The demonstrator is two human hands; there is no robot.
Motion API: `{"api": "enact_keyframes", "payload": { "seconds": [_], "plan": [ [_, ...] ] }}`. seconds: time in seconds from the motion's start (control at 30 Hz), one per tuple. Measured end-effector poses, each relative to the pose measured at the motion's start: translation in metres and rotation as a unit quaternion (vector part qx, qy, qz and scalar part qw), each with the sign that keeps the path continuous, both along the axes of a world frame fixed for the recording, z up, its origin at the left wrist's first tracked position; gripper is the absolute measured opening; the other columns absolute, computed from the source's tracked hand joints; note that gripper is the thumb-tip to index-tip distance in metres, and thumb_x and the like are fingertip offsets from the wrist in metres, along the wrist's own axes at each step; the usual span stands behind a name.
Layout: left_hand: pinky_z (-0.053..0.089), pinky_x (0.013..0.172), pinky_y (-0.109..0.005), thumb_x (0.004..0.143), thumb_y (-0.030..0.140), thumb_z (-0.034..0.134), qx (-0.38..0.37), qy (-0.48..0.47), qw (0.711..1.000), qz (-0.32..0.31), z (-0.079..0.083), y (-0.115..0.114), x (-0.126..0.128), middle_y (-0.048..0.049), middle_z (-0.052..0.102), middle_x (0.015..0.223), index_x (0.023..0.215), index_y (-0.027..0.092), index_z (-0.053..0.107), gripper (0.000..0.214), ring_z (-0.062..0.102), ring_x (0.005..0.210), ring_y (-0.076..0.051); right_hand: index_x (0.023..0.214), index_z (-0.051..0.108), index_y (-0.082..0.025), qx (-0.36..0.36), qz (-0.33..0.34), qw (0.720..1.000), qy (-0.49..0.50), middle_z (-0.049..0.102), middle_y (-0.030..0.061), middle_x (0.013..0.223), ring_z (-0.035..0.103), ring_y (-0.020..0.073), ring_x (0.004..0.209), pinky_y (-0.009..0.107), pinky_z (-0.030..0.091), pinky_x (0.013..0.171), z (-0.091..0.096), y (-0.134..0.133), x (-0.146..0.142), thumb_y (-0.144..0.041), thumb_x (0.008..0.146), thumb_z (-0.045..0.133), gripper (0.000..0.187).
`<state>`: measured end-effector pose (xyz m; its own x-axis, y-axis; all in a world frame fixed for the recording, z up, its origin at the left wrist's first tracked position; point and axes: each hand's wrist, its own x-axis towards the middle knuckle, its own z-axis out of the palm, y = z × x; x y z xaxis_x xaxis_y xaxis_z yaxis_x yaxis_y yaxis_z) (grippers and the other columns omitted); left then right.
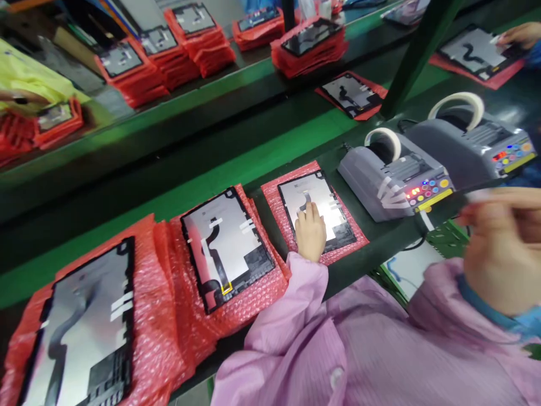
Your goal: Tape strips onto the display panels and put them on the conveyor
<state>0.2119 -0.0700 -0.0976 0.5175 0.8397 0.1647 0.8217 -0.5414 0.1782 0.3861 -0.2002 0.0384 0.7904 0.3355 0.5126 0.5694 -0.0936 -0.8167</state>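
Note:
My left hand (310, 231) lies on a silver tablet back panel (327, 197) that rests on a sheet of red bubble wrap (274, 197). Its fingers are stretched forward and flat, the fingertips by the dark flex cable in the panel's middle. My right hand (502, 254) is raised at the right, blurred by motion. Its fingers are pinched on what looks like a pale strip of tape (477, 195). It is just in front of a grey tape dispenser (393, 180). Both arms are in pink sleeves.
Two more panels (228, 242) (84, 327) lie on red bubble wrap to the left. A second tape dispenser (465, 141) stands at the right. Stacks of red-wrapped panels (198, 39) line the far shelf. A green post (418, 51) rises at the right. Another person's hand (522, 34) works at the top right.

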Motion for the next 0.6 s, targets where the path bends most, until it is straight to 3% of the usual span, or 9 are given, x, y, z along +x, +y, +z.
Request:
{"api": "enact_keyframes", "payload": {
  "seconds": [0.03,0.1,0.17,0.27,0.37,0.6],
  "plan": [
    [0.054,0.092,-0.046,0.100,0.022,0.039,-0.002,-0.005,1.000,0.000,0.000,0.000,0.000,-0.0210,0.054,0.144,0.141,0.004,0.050,0.046,0.058,0.108,-0.030,0.084,0.072,-0.024,-0.035,0.114,0.993,-0.001,0.066,0.0047,0.081,0.057,0.0168,0.068,0.036,0.044,0.062,0.000,0.016,-0.020,-0.030,0.085,0.067,0.008],
    [0.053,0.093,-0.045,0.100,0.022,0.038,-0.009,-0.015,1.000,0.002,-0.001,0.000,0.000,-0.0212,0.054,0.145,0.141,0.004,0.049,0.046,0.058,0.108,-0.029,0.084,0.069,-0.022,-0.116,0.315,0.942,0.031,0.066,0.0023,0.077,0.058,0.0152,0.066,0.034,0.046,0.064,-0.014,0.060,-0.044,-0.026,0.087,0.063,0.008],
    [0.053,0.094,-0.045,0.100,0.022,0.037,-0.016,-0.024,1.000,0.006,-0.001,0.001,0.000,-0.0208,0.054,0.145,0.141,0.004,0.049,0.047,0.057,0.109,-0.030,0.094,0.063,-0.019,-0.175,0.419,0.886,0.097,0.065,0.0010,0.077,0.059,0.0153,0.068,0.033,0.048,0.066,-0.040,0.112,-0.051,-0.022,0.084,0.062,0.011],
    [0.053,0.093,-0.046,0.099,0.020,0.036,-0.026,-0.034,0.999,0.011,-0.002,0.001,0.000,-0.0202,0.053,0.146,0.143,0.004,0.048,0.048,0.057,0.112,-0.031,0.113,0.043,-0.020,-0.247,0.480,0.828,0.153,0.058,-0.0046,0.070,0.057,0.0139,0.062,0.030,0.046,0.063,-0.083,0.171,-0.042,-0.014,0.078,0.061,0.040],
    [0.053,0.090,-0.045,0.099,0.022,0.038,-0.037,-0.037,0.999,0.008,-0.002,0.001,0.000,-0.0193,0.052,0.147,0.143,0.004,0.049,0.048,0.056,0.113,-0.031,0.107,0.032,-0.024,-0.288,0.515,0.790,0.166,0.055,-0.0063,0.070,0.055,0.0130,0.061,0.028,0.045,0.061,-0.107,0.195,-0.032,-0.013,0.076,0.060,0.043],
    [0.052,0.092,-0.044,0.099,0.023,0.040,-0.051,-0.039,0.998,0.011,0.001,0.001,0.001,-0.0177,0.052,0.149,0.141,0.006,0.051,0.047,0.057,0.114,-0.031,0.105,0.029,-0.024,-0.304,0.524,0.784,0.137,0.054,-0.0054,0.072,0.053,0.0136,0.064,0.028,0.043,0.062,-0.114,0.196,-0.033,-0.015,0.075,0.057,0.042]
  ]
}}
